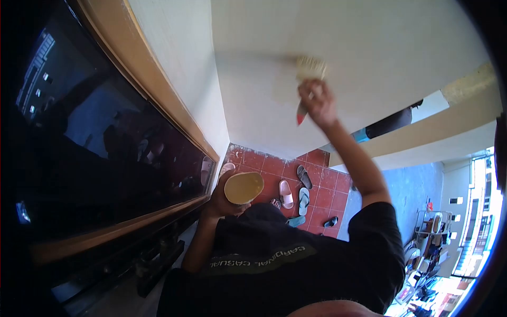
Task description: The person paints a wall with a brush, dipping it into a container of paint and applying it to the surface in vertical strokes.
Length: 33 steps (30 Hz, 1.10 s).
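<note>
My right hand (pixel 320 103) is raised at the wall (pixel 264 100), with its fingers closed around the handle of a wide paintbrush (pixel 311 67). The pale bristles point up and appear to lie against the wall; the handle's red end sticks out below my fingers. Low at my chest, my left hand (pixel 221 203) grips a round container (pixel 242 203) by its side. Yellowish, paint-like liquid shows inside it. Part of that hand is hidden behind the container.
To the left are a dark glass pane (pixel 116 132) and its brown wooden frame (pixel 158 74). Sandals (pixel 285 194) and several other slippers lie on the red tile floor (pixel 269 164) beneath me. A pale ledge (pixel 391 145) runs on the right, with a cluttered rack (pixel 434 222) beyond.
</note>
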{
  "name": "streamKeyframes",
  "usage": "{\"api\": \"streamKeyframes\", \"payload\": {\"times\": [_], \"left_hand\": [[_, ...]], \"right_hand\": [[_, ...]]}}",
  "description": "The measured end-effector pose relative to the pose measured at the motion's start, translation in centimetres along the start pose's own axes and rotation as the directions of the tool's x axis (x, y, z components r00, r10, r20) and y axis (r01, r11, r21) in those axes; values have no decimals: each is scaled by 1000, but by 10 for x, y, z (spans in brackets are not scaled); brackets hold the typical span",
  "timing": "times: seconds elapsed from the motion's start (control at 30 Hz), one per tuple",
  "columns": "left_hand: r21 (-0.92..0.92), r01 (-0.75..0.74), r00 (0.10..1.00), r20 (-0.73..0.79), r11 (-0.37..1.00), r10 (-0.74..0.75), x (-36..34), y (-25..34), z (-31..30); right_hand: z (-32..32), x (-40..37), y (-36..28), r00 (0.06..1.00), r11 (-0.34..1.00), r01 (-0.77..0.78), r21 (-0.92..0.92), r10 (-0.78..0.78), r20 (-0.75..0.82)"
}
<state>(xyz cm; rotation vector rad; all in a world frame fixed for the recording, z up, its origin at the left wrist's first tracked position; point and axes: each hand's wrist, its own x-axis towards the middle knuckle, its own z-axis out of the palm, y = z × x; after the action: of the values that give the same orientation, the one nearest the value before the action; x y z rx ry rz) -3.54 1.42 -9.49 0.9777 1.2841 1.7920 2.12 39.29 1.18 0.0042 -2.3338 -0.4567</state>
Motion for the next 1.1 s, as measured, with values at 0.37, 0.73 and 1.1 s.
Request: {"api": "streamKeyframes", "payload": {"times": [0.37, 0.73, 1.1], "left_hand": [[5, 19, 997, -71, 1000, -18, -17, 4, -7], [174, -51, 998, -19, 983, 55, -4, -5, -16], [369, -76, 997, 12, 926, 77, -21, -19, -31]], "right_hand": [[94, -51, -46, 915, 918, -277, 285, 161, 370], [8, 34, -24, 996, 989, -62, 135, 69, -49], [121, -62, -81, 884, 916, -166, 366, -26, 467]]}}
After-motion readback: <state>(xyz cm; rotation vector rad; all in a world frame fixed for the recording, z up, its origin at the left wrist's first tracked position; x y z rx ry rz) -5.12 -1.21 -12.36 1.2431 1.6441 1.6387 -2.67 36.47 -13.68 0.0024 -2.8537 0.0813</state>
